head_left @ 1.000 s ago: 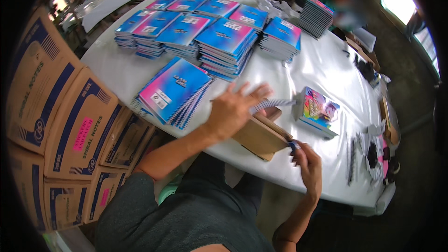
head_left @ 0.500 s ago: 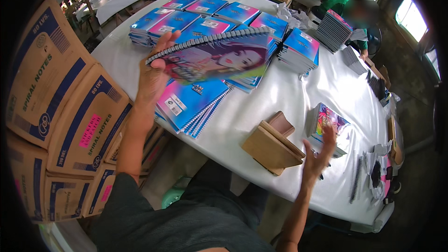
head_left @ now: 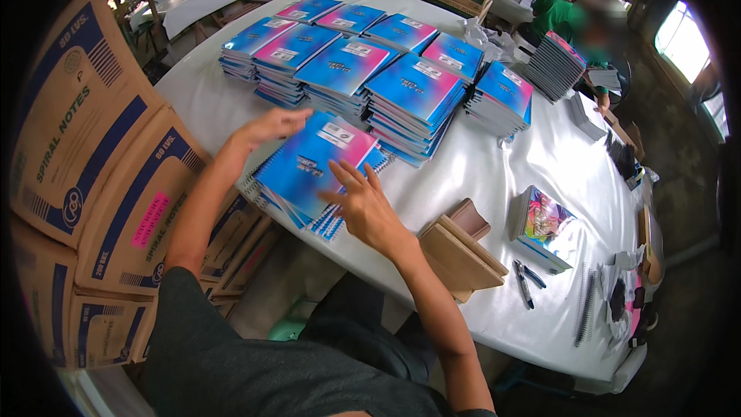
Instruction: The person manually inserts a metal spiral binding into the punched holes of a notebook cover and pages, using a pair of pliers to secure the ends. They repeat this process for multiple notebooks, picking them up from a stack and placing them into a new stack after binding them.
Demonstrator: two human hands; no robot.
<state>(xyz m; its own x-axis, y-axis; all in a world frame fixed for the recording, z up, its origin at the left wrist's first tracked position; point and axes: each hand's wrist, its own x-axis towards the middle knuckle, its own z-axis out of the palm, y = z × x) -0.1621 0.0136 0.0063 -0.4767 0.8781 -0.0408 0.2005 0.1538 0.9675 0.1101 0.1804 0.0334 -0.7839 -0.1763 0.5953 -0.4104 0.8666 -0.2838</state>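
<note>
A blue-and-pink spiral notebook (head_left: 312, 156) lies face-down-looking, label upward, on a small pile of spiral notebooks near the table's front left edge. My left hand (head_left: 272, 127) is at the notebook's far left corner, fingers stretched out. Above its near right side hovers my right hand (head_left: 369, 207), fingers spread, nothing held. Whether either hand touches the cover I cannot tell. Just beyond stand several stacks of similar notebooks (head_left: 417, 89) in rows. To the right of my right forearm lie brown wooden blocks (head_left: 459, 259).
Pliers (head_left: 528, 284) lie beside the blocks, with a stack of small notebooks (head_left: 544, 224) behind them. Loose spiral wire coils (head_left: 587, 307) sit farther right. Large cartons (head_left: 143, 193) are piled at the table's left. Across the table, a person in green (head_left: 557, 14) handles notebooks.
The notebook my left hand held up, picture side showing, is now on the pile with its blue side up. My right hand has moved left from the pliers to the pile.
</note>
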